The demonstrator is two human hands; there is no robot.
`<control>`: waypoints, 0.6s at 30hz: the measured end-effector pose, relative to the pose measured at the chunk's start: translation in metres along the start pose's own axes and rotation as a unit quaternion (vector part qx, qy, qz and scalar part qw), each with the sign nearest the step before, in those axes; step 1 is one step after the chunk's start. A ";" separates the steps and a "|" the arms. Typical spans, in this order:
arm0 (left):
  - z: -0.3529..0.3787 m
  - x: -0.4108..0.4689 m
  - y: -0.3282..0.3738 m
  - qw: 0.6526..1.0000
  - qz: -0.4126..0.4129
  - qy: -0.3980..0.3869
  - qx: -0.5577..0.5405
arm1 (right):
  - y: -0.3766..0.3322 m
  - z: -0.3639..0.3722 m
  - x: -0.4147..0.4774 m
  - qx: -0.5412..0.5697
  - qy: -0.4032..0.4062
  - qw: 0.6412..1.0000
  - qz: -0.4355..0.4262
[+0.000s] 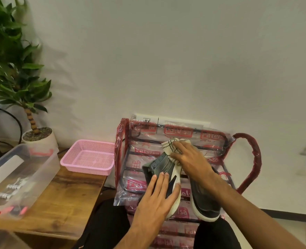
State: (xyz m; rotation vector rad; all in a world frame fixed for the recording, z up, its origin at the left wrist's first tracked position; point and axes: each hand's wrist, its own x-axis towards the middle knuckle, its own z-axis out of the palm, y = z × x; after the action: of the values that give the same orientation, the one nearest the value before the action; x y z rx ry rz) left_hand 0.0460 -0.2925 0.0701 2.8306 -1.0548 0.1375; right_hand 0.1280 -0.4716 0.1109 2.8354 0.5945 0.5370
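Two dark grey shoes with white soles lie on a plastic-wrapped metal rack [166, 135] in front of me. The left shoe [160, 165] is tipped on its side, its sole facing right. My left hand [154, 198] lies flat on it, fingers straight, thumb against the white sole. My right hand [189, 158] presses a cream cloth [168, 146] with dark stitching against the heel end of that shoe, fingers curled over the cloth. The right shoe [204, 203] sits partly under my right forearm.
A pink mesh basket [89, 157] stands on a wooden table [64, 200] to the left. A clear plastic box [17, 178] holding small items sits nearer. A potted plant [35, 135] stands at the back left. A white wall rises behind the rack.
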 end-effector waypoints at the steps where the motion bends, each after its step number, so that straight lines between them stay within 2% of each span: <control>1: 0.002 0.000 0.000 1.000 0.002 -0.003 0.004 | -0.006 0.000 0.000 0.007 0.000 1.000 -0.003; 5: 0.006 -0.002 -0.001 1.000 -0.017 0.013 -0.009 | -0.023 0.005 -0.014 0.049 0.016 0.993 -0.102; 6: 0.005 -0.003 -0.001 1.000 -0.018 0.010 -0.009 | -0.020 0.004 -0.013 0.036 0.020 0.994 -0.102; 11: -0.002 0.000 0.002 1.000 -0.009 -0.009 0.000 | -0.012 -0.004 -0.001 0.005 -0.009 1.000 0.004; 15: 0.009 0.000 -0.001 0.999 -0.018 0.029 0.001 | -0.033 0.001 -0.010 0.063 0.007 0.996 -0.062; 18: 0.005 -0.002 0.000 1.000 -0.014 0.018 0.000 | -0.022 0.000 -0.010 0.068 -0.001 0.998 -0.018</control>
State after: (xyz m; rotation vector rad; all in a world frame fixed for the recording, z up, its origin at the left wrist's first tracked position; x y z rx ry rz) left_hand 0.0447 -0.2914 0.0653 2.8298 -1.0088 0.1853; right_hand 0.1121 -0.4562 0.1024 2.9447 0.7049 0.5058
